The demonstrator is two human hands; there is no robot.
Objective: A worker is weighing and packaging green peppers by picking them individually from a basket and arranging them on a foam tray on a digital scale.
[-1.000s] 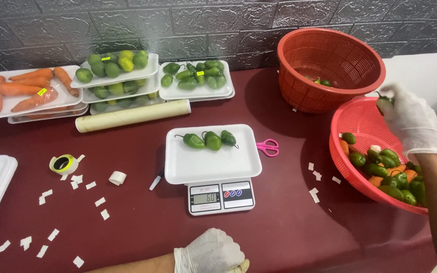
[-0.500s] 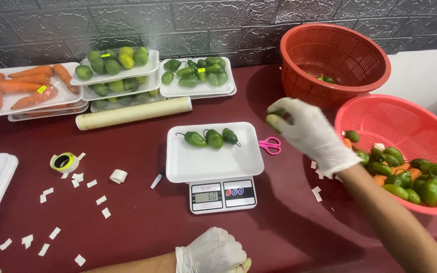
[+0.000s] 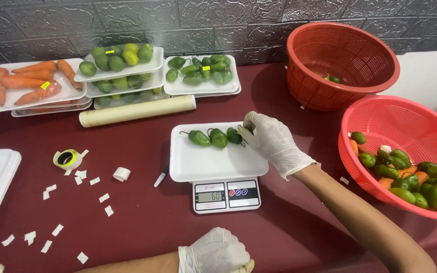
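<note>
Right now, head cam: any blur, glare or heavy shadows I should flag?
Head view: sharp overall, lighting even and soft. Right hand at the white tray on the scale shows only slight softness. Faint sheen on the plastic wrap roll. Soft shadows beside the red baskets. Left hand is cropped by the bottom edge.

The near half of the white foam tray (image 3: 213, 164) on the small digital kitchen scale (image 3: 226, 194) is left bare; its far edge is taken up by a row of green peppers (image 3: 213, 137) and by the gloved right hand (image 3: 273, 141). To the right, an open strip of dark red tabletop (image 3: 324, 131) is crossed by the right forearm. Further right, passage is blocked by the red plastic colander (image 3: 380, 121) of peppers. To the left, the tabletop is scattered with white paper slips (image 3: 51, 189) and a tape roll (image 3: 67, 158). Behind, the way is barred by a long cream-coloured film roll (image 3: 137, 110).
</note>
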